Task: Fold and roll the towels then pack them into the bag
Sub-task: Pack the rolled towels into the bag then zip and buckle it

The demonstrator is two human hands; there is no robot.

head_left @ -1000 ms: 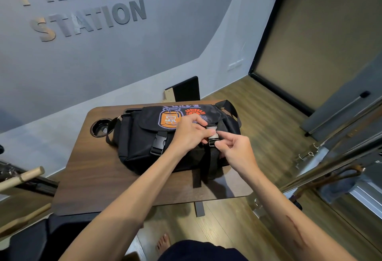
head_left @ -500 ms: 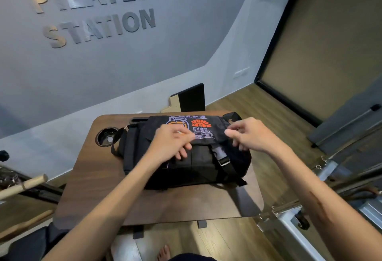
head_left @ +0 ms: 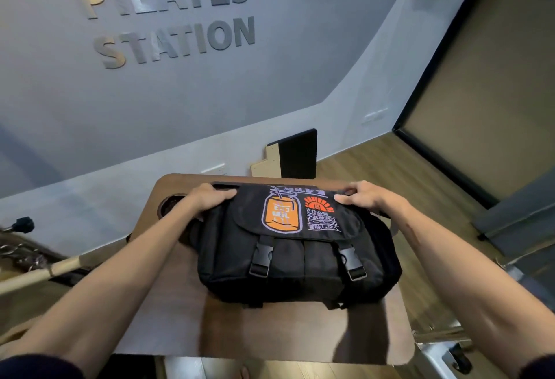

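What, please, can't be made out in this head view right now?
- Towels: none visible; the closed flap of the black fabric bag hides its inside.
- Left hand and right hand grip: fingertips curl behind the bag's far edge.
- Round hole in the brown wooden table: partly behind the left wrist.

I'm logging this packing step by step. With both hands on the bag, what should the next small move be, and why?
Probably lift the black bag off the table. Both buckles look fastened over the closed flap, no towel is in view, and the left hand and right hand hold its far corners.
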